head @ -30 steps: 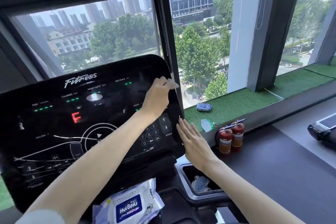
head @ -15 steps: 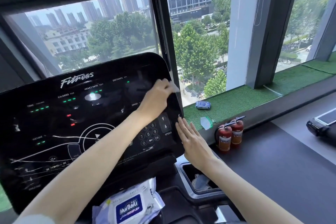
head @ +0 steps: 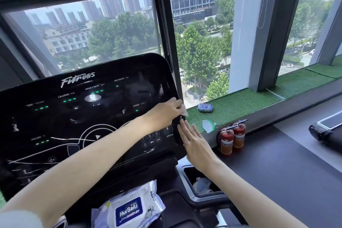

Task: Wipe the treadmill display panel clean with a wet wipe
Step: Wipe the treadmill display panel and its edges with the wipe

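At the right edge of the treadmill display panel (head: 88,126), the left hand (head: 164,113) is closed around a wet wipe (head: 184,112), of which only a small white corner shows past the fingers, pressed to the glossy black face near the SPEED label. The right hand (head: 196,144) lies open and flat, fingers together, against the panel's right rim and holds nothing; it looks to be steadying the console.

The wipe should handle as a light, limp, damp sheet: it will bunch and slide in the grip, so it is best wadded under the fingertips and pushed flat, not pinched by a corner. The panel looks rigid and slick, with lit green indicators and a touch keypad (head: 150,139), so a firm stroke could trigger a button.

Below the panel a wet wipe pack (head: 129,211) labelled HuiBaiLi rests on the console ledge, and a cup tray (head: 187,176) beside it holds what looks like crumpled wipes. To the right, two small red fire extinguishers (head: 233,138) stand by a window sill (head: 240,105) covered in green artificial turf, where another wipe pack (head: 205,107) lies. Tall windows show trees and city towers.
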